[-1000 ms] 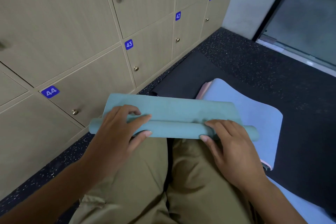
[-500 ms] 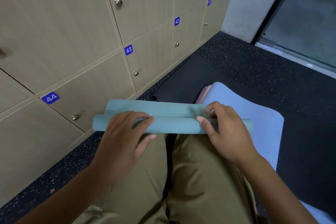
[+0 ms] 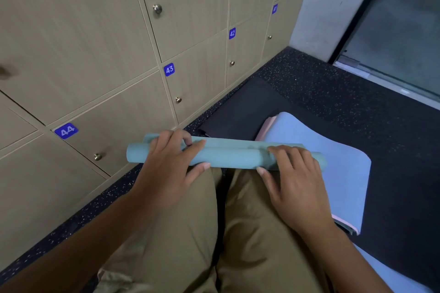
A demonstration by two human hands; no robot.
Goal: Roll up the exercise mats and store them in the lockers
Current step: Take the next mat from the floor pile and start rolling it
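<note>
From my head camera, I look down at my lap. The teal mat (image 3: 228, 157) lies across my knees, right by the lockers (image 3: 114, 112). A second ago a wide flat part of it stuck out past the roll. Now only a thin strip is left, so the roll has eaten up almost all of the mat.

My left hand (image 3: 171, 164) sits on the left end of the roll. Its fingers curl over the top and its thumb lies along the near side, so it grips the mat. My right hand (image 3: 290, 173) has slid back onto the right end of the roll. Its fingers are bent over the top and its thumb is under the near edge, so it holds the mat too.

I think one more small turn will finish this roll. Then it can go in a locker. All the doors I can see are closed.

The light blue mat (image 3: 333, 157) lies flat beside me on the dark floor (image 3: 357, 107), with a pink one under it. I think those need rolling next.
</note>
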